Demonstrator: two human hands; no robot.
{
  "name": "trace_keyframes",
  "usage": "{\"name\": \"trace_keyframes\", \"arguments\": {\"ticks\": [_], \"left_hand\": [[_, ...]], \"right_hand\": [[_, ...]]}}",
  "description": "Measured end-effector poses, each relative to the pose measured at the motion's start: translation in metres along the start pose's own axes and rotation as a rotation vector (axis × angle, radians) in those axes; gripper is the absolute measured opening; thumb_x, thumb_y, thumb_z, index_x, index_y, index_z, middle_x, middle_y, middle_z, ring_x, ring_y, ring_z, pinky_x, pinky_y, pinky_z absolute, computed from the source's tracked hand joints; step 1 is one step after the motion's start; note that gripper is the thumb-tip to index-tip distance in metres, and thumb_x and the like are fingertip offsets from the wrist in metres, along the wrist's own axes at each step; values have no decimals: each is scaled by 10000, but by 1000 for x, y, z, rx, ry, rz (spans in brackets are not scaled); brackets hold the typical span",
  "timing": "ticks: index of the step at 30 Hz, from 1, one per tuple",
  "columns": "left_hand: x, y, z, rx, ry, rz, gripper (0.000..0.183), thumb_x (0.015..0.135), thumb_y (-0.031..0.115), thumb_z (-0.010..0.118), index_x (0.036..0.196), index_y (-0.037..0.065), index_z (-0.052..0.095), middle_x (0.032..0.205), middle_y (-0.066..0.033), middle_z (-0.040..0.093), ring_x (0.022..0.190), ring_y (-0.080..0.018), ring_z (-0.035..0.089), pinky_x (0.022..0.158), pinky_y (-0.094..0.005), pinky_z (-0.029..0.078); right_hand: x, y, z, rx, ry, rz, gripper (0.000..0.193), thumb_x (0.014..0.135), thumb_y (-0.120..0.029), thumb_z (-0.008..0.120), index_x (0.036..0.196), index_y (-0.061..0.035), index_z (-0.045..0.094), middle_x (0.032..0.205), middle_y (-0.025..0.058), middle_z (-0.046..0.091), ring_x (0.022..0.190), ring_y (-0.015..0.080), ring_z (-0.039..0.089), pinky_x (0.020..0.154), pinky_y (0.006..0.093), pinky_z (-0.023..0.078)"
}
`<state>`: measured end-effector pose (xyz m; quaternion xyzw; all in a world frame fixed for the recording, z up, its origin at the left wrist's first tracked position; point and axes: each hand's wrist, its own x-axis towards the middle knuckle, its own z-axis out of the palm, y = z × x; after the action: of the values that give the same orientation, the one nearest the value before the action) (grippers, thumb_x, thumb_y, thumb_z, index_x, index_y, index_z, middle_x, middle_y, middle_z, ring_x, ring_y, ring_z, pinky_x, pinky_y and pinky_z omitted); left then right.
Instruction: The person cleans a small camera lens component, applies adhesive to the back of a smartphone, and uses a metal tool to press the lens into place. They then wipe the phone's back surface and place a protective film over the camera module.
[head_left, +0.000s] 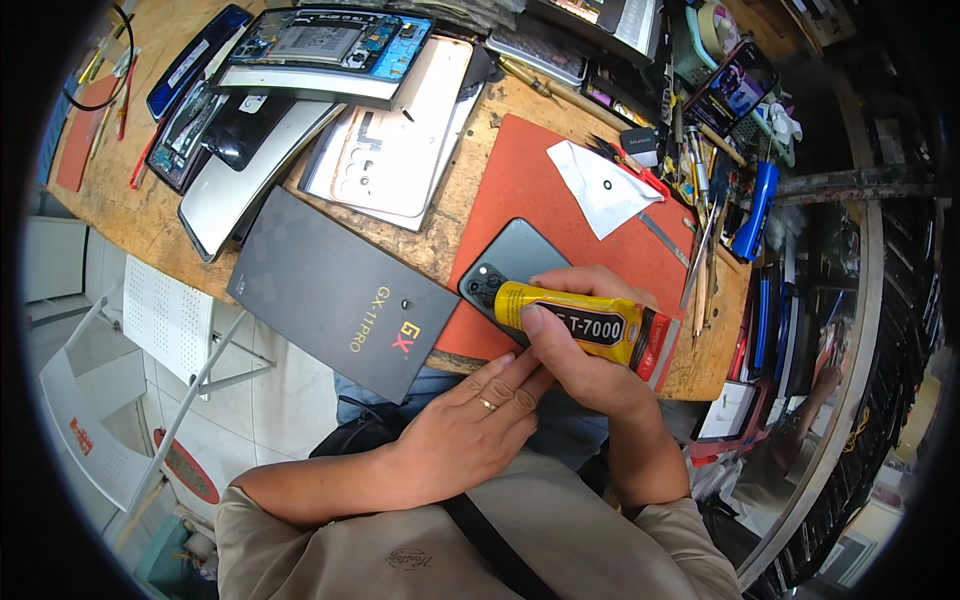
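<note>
A yellow and black glue tube point(575, 322) with a red end is gripped in my right hand point(580, 370), thumb on its near side. The tube lies slanted over a dark green phone point(515, 250), whose back with its camera cluster faces up. Part of the phone is hidden under the tube and hand. My left hand point(470, 410), with a ring on one finger, rests by the mat's front edge, back up. Its fingers stretch toward the phone's lower end and my right hand; some fingertips are hidden. The phone lies on an orange-red mat point(560, 140).
A black box point(340, 290) overhangs the table's front edge. Opened phones and screen parts point(320, 50) are stacked at the back left. A white cloth point(595, 185) with a small ring lies on the mat. Tweezers and a blue-handled tool point(755, 210) crowd the right side.
</note>
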<state>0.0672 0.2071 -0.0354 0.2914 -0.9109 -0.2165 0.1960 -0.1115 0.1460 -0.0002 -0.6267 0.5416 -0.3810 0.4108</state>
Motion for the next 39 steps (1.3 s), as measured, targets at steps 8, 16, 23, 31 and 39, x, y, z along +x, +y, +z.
{"name": "trace_keyframes", "arguments": {"ticks": [8,16,23,31,39], "left_hand": [[-1,0,1,-8,-1,9,267,874,218,724,1047,16,701,1308,-172,637,1363,-363,537,1188,-482,398],[-8,4,-17,-528,231,-13,126,912,98,723,993,9,686,1390,-192,629,1336,-383,582,1085,-453,504],[1,20,-32,-1504,555,-361,219,1079,86,541,1241,-59,566,1256,-207,685,1183,-241,678,1070,-395,543],[2,30,-37,-1480,518,-366,204,1086,82,524,1203,-84,540,1229,-231,682,1162,-263,692,1057,-404,569],[10,51,-32,-1391,457,-385,195,1087,96,532,1176,-75,557,1212,-220,688,1153,-266,695,1045,-415,577]], "right_hand": [[0,-4,2,71,-28,85,257,895,-143,803,1077,18,720,918,75,761,819,93,707,728,247,562],[-36,-5,-32,392,60,156,339,943,-177,729,1194,29,633,964,152,740,772,167,723,691,298,588],[-65,13,-8,1210,-116,119,517,1007,-281,646,1380,41,490,1090,240,703,827,305,738,690,368,600],[-75,12,-5,1309,-133,151,398,1000,-226,628,1297,32,569,973,206,703,780,273,714,675,367,577],[-94,18,-19,1275,-109,147,404,983,-238,661,1276,26,576,921,188,708,744,253,704,655,360,567]]}}
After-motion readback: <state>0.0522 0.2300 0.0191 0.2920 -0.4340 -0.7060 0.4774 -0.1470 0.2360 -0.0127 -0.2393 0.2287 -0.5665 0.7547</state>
